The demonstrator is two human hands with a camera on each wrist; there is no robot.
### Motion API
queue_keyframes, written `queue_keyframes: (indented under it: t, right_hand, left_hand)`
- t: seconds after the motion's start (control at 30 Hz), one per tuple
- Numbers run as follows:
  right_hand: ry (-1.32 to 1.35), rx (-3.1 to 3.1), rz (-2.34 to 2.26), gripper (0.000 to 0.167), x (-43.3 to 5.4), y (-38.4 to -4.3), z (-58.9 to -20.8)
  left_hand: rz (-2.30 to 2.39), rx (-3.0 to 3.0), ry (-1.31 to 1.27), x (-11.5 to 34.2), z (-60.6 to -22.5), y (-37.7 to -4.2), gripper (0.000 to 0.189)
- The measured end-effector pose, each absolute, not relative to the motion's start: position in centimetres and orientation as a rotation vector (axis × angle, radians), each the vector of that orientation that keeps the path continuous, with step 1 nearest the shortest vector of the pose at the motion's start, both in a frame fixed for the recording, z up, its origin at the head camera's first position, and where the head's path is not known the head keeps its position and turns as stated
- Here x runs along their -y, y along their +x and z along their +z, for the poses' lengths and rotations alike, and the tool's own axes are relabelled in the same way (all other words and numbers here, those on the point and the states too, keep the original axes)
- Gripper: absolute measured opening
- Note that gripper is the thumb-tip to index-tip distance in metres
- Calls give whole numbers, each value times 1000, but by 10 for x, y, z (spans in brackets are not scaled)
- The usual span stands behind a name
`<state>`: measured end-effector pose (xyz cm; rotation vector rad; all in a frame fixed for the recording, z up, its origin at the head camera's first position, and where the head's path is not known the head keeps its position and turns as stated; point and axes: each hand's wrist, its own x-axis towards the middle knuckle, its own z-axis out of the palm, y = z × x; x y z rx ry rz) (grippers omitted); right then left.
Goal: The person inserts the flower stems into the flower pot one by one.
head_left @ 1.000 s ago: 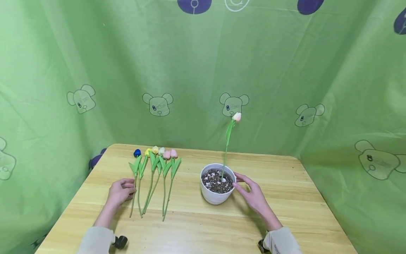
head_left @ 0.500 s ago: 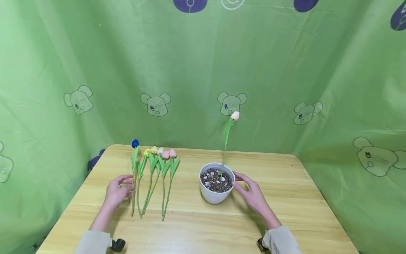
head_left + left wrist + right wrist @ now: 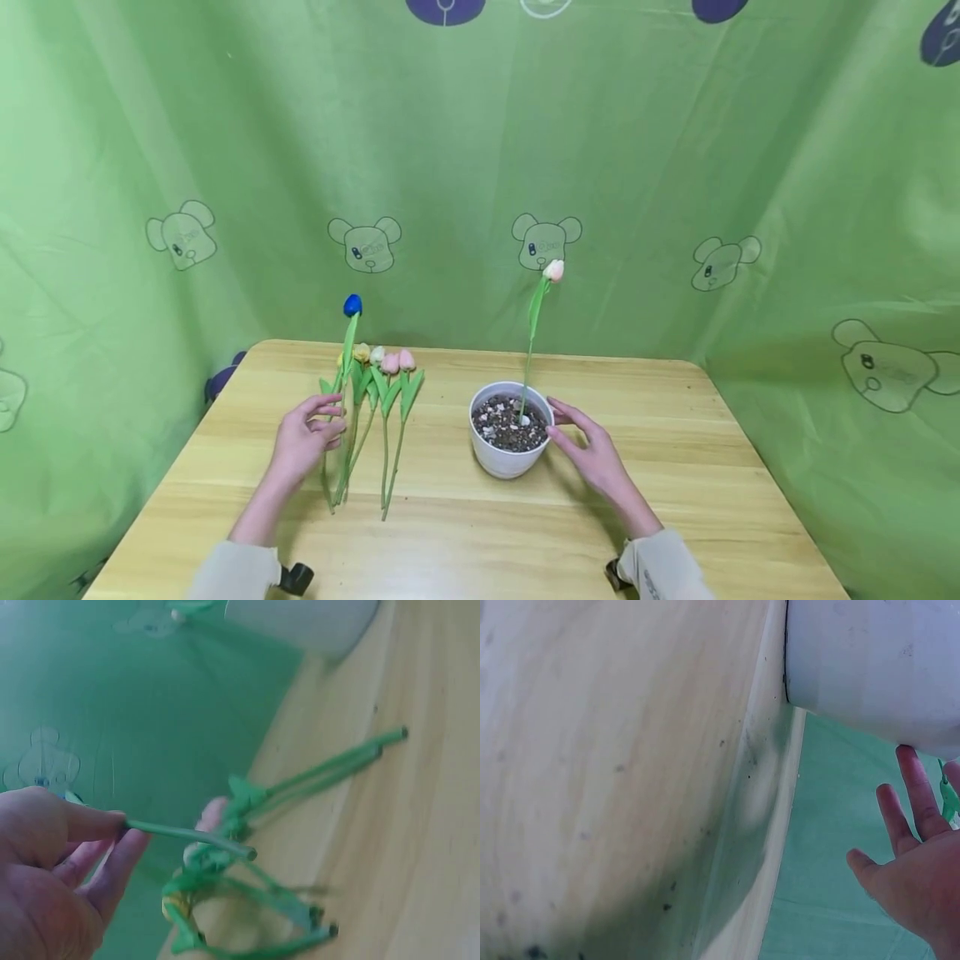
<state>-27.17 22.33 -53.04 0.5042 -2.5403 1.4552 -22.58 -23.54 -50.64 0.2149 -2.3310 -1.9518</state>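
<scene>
My left hand (image 3: 302, 442) pinches the stem of an artificial blue tulip (image 3: 352, 305) between thumb and fingers, holding it raised over the other flowers. In the left wrist view the lower end of its stem (image 3: 187, 834) sticks out past the fingertips. My right hand (image 3: 592, 450) touches the right side of a white flowerpot (image 3: 504, 462), its fingers spread and mostly straight. Dark soil with pale pebbles (image 3: 498, 425) fills the pot. One pale pink tulip (image 3: 553, 271) stands in it, leaning slightly right. The right wrist view shows fingertips against the pot wall (image 3: 877, 667).
Several tulips lie on the wooden table (image 3: 450, 533) left of the pot, among them pink ones (image 3: 407, 360), a white one (image 3: 377, 356) and yellow ones (image 3: 362, 352) partly behind the raised stem. A green curtain (image 3: 450, 167) surrounds the table's back and sides.
My left hand has lifted the blue tulip off the table and carried it to the right, over the yellow tulips. The right hand stays at the pot.
</scene>
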Motion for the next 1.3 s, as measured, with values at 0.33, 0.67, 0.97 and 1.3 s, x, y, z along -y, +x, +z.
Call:
queue_keyframes:
  t: [0.33,0.67,0.97,1.3]
  right_hand:
    - [517,2533,1477,47,-222,-270,-530]
    - [491,2529,1506,48,-221,-268,-530]
    - [485,2538,1496,48,-221,-269,-533]
    - [506,2517,1515,47,-221,-269,-531]
  left_hand:
    - [-1970,2290,65,201,-485,-227,52]
    - [-2007,2203,-83,166,-467,-237,51]
    - [-2080,2042,-237,127,-449,-249,49]
    - [-2119,1897,-355,79,-431,-270,48]
